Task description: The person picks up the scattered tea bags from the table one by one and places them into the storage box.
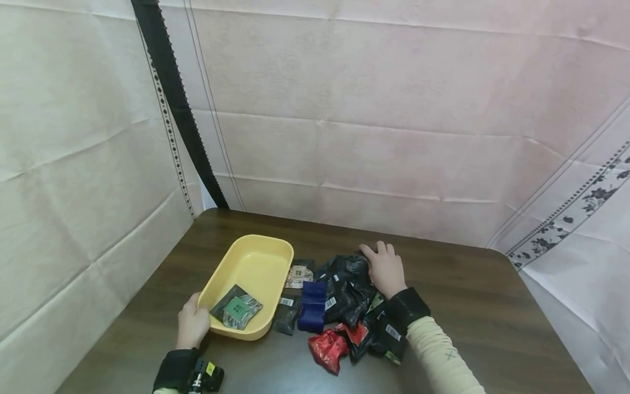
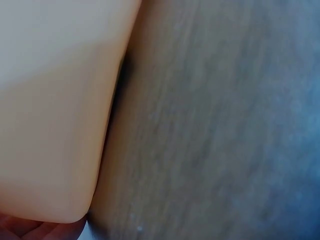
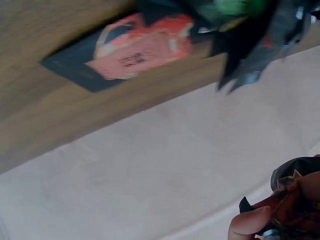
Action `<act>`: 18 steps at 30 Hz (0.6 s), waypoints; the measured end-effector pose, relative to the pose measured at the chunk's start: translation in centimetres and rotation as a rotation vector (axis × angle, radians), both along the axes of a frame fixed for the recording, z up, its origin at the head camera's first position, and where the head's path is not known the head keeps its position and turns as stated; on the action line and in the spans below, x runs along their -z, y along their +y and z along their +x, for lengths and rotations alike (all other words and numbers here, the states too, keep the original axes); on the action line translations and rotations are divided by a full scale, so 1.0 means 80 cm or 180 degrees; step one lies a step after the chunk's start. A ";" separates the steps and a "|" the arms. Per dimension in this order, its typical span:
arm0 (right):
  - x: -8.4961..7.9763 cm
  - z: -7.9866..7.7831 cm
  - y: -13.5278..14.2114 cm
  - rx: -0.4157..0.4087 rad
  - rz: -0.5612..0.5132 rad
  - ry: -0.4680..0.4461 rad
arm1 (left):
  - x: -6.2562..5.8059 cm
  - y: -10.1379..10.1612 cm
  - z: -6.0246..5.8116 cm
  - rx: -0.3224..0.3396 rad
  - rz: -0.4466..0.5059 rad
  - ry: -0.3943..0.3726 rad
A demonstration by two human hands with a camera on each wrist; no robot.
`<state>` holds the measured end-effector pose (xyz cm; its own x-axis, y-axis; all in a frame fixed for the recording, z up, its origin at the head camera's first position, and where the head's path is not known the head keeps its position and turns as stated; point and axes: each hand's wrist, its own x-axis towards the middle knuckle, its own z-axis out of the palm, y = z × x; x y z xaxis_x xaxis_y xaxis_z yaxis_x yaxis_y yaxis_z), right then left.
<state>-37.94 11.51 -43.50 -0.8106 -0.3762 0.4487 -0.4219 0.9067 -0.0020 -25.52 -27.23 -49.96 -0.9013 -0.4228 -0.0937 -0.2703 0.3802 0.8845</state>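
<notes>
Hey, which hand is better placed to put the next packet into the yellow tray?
Probably the right hand: it pinches a dark-and-red packet, seen in its wrist view, while the left hand grips the yellow tray.

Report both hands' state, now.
Left hand: closed, holding the tray by its side.
Right hand: closed, holding a packet.
</notes>
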 end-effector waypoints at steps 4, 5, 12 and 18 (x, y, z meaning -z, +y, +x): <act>-0.005 0.005 -0.016 -0.0125 0.0032 0.0002 | 0.001 -0.001 0.001 0.0003 0.0008 0.0003; -0.006 0.006 -0.020 -0.0152 0.0042 -0.0006 | 0.001 -0.001 0.001 0.0003 0.0009 0.0003; -0.018 0.013 -0.055 -0.0299 0.0156 -0.0003 | 0.002 -0.001 0.003 -0.0008 -0.0034 0.0019; -0.029 0.016 -0.087 -0.0406 0.0205 -0.0021 | 0.002 0.000 0.001 -0.0021 -0.0011 0.0054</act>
